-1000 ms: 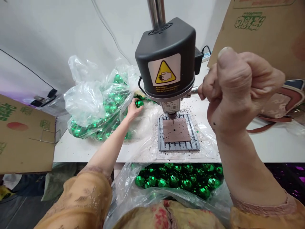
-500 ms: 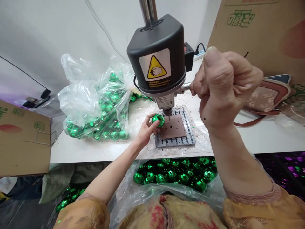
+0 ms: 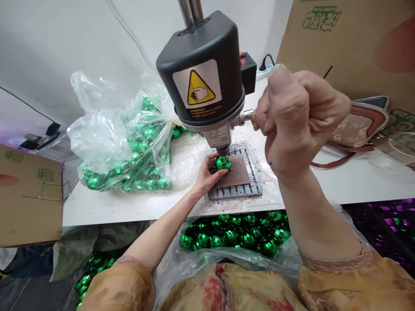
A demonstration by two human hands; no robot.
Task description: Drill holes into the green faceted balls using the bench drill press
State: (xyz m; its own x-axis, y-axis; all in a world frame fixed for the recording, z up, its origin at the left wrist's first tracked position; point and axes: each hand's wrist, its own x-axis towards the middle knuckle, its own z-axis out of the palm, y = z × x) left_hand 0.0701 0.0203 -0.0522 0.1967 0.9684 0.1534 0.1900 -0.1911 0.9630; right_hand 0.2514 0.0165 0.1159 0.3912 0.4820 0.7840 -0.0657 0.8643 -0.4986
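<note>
Between the thumb and fingers of my left hand [image 3: 207, 175] is a green mirrored ball [image 3: 223, 162]. It sits right under the chuck [image 3: 222, 150] of a black-headed drill press [image 3: 201, 69], over a brown board [image 3: 238, 170] on the slotted metal base [image 3: 256, 185]. Whether the bit touches the ball cannot be seen. My right hand [image 3: 298, 116] is closed in a fist around the press's feed handle [image 3: 244, 116]; most of the handle is hidden behind the fingers. Dark shavings are scattered over the board and base.
A clear plastic bag [image 3: 129, 147] of green balls lies left on the white table [image 3: 106, 207]. More green balls [image 3: 231, 235] fill a plastic-lined holder below the front edge. Cardboard boxes [image 3: 30, 203] flank the table. A bag with brown trim [image 3: 356, 125] lies at right.
My left hand has brought the green ball rightward from beside the chuck to under it. My right hand keeps its grip on the handle. The whole view has shifted slightly.
</note>
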